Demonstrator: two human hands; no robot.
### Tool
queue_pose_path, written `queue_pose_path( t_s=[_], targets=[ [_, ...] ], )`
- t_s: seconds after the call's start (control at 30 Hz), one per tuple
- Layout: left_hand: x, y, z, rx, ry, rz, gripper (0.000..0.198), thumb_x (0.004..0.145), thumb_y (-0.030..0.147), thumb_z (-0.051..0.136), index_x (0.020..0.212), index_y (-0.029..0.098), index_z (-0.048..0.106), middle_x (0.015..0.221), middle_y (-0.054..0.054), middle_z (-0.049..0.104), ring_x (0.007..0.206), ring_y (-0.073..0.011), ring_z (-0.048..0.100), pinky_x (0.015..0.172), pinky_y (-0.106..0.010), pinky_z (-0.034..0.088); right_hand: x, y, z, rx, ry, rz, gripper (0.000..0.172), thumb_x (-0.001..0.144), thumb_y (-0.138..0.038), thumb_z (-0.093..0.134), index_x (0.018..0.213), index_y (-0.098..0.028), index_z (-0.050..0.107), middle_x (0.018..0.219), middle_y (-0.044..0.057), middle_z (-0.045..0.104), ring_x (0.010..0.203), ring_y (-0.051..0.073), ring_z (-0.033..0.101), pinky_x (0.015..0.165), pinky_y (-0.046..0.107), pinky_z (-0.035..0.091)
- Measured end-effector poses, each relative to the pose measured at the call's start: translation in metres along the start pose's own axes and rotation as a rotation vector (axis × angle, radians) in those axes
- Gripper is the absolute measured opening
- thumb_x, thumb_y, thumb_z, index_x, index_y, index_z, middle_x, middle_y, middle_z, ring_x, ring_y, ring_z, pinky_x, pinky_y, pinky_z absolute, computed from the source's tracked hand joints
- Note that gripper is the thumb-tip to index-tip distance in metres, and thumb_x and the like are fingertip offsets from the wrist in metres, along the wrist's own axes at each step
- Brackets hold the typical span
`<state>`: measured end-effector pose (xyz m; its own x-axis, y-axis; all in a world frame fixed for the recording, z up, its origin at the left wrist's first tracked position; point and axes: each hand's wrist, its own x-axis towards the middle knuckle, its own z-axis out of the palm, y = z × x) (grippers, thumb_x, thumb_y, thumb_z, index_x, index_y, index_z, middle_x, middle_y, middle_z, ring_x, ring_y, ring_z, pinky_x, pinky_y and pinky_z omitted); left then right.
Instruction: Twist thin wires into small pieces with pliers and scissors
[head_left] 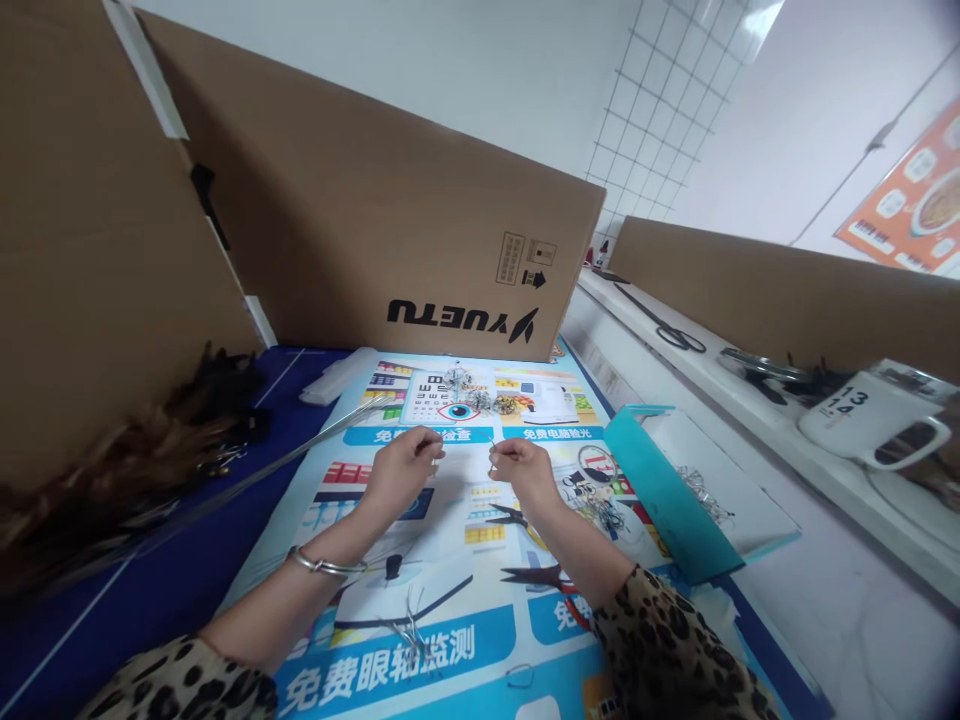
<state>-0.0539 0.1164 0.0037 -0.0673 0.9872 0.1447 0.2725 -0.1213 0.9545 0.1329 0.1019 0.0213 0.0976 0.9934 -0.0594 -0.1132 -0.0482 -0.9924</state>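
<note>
Both hands are raised over the middle of a printed poster, a small gap between them. My left hand has its fingers pinched together; what they hold, if anything, is too small to tell. My right hand is also closed in a pinch, with a thin dark wire tip showing at its fingertips. Dark-bladed pliers with red handles lie beneath my right forearm, beside another tool. Short silvery wires are scattered nearer me, and tangled wire pieces sit beyond my hands.
A teal-edged open box holding wire pieces is at the right. Long thin wires and brown feathery material lie at left. Cardboard panels stand behind. Scissors and a white mug rest on the right ledge.
</note>
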Motion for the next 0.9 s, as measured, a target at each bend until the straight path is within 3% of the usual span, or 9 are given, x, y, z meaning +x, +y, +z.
queue_pose_path(
  t_s=[0.2,0.4,0.73,0.9],
  targets=[
    [-0.001,0.001,0.003,-0.432,0.057,-0.128,0.027,0.067,0.041,0.065,0.077,0.017,0.058,0.077,-0.001,0.061,0.082,-0.0213,0.064,0.061,-0.032,0.055,-0.001,0.005,0.031,0.212,0.072,0.006,0.025,0.056,-0.028,0.076,0.072,-0.015,0.061,0.07,-0.001,0.058,0.066,0.012,0.055,0.068,0.033,0.054],
    [-0.005,0.002,0.005,-0.693,0.122,-0.197,0.027,0.063,0.036,0.072,0.074,0.016,0.058,0.08,-0.002,0.062,0.087,-0.0198,0.063,0.066,-0.031,0.056,0.004,0.016,0.055,0.428,0.112,0.039,0.029,0.053,-0.027,0.08,0.071,-0.017,0.06,0.073,0.0,0.059,0.067,0.013,0.056,0.07,0.033,0.053],
    [-0.003,-0.007,0.013,-0.803,0.173,-0.274,0.008,0.073,0.019,0.064,0.075,0.017,0.057,0.081,-0.002,0.061,0.083,-0.0169,0.064,0.07,-0.031,0.057,0.016,0.036,0.07,0.438,0.112,0.007,0.031,0.056,-0.032,0.078,0.075,-0.018,0.057,0.075,0.001,0.059,0.067,0.014,0.057,0.068,0.031,0.052],
    [-0.002,-0.009,0.011,-0.735,0.137,-0.262,0.008,0.073,0.022,0.063,0.076,0.017,0.057,0.081,-0.004,0.063,0.083,-0.0182,0.065,0.068,-0.032,0.057,0.015,0.037,0.068,0.363,0.086,0.008,0.033,0.058,-0.038,0.076,0.075,-0.018,0.056,0.075,0.002,0.059,0.069,0.014,0.058,0.065,0.029,0.052]
  ],
)
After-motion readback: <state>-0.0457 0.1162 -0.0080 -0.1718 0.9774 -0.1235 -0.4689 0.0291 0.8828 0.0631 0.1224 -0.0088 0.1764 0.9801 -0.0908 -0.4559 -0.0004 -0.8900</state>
